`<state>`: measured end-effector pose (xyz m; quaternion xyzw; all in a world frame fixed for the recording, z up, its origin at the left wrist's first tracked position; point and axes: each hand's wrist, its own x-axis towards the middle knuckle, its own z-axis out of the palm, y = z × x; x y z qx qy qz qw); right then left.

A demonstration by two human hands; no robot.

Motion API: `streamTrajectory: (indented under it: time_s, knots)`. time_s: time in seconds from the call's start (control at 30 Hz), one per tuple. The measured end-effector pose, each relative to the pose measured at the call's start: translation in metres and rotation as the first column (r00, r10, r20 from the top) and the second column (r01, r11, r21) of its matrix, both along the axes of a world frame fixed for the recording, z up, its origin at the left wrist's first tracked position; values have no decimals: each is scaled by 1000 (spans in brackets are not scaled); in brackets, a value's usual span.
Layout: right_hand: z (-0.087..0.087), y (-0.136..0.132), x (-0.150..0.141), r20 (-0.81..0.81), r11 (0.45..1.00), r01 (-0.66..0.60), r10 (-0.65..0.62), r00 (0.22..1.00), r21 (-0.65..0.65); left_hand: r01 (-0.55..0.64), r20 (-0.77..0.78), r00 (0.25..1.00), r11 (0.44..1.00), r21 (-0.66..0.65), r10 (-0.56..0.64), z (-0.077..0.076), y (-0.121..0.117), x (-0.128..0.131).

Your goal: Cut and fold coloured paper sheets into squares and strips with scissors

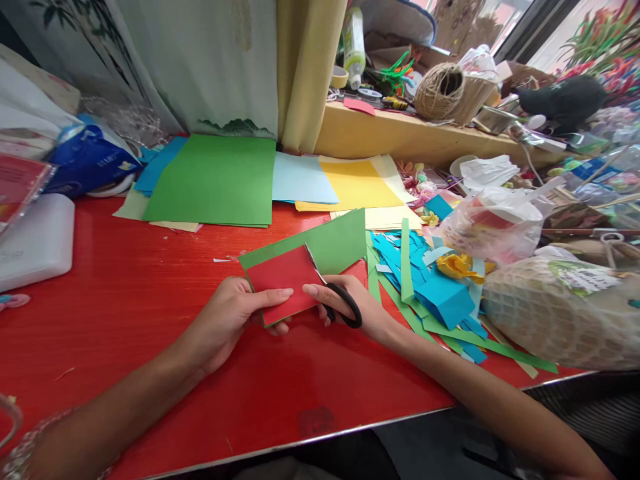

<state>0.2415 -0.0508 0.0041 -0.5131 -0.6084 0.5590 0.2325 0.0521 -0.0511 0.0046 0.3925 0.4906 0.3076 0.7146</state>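
Note:
My left hand (250, 303) pinches a red paper piece (280, 273) together with a larger green paper sheet (340, 241) behind it, thumb on the red face and fingers underneath. In my right hand (353, 300) is a pair of black-handled scissors (350, 308), its fingers in the loops. The visible blade lies along the right edge of the red piece, over the green sheet. My right thumb touches the lower right part of the red piece. The lower blade is hidden by the paper.
Flat green sheets (220, 180), light blue paper (303, 179) and yellow paper (363, 183) lie at the back of the red table (150, 280). Blue and green scraps (440, 297) are heaped right, beside a netted bag (550, 310). A white case (37, 240) stands left.

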Motion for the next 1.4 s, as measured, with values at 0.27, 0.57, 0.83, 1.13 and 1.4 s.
streamTrajectory:
  time_s: [0.27,0.57,0.83,1.13,1.4]
  knots:
    - [-5,-1,0,-1,999,11,-11,1000,31,-9,1,1000,1000,8,9,0,0,0]
    - [-6,-2,-3,-25,998,68,-68,997,-6,-4,-4,1000,1000,-2,4,-1,1,0]
    - [-1,0,-2,-76,998,37,-41,996,-60,31,-36,999,999,39,-30,0,0,-1]
    - [-1,4,-1,-33,999,31,-32,999,-11,25,-50,998,999,26,-23,-3,1,1]
    - [-9,1,-4,-20,998,68,-67,998,20,26,-72,997,999,41,-23,-4,1,0]
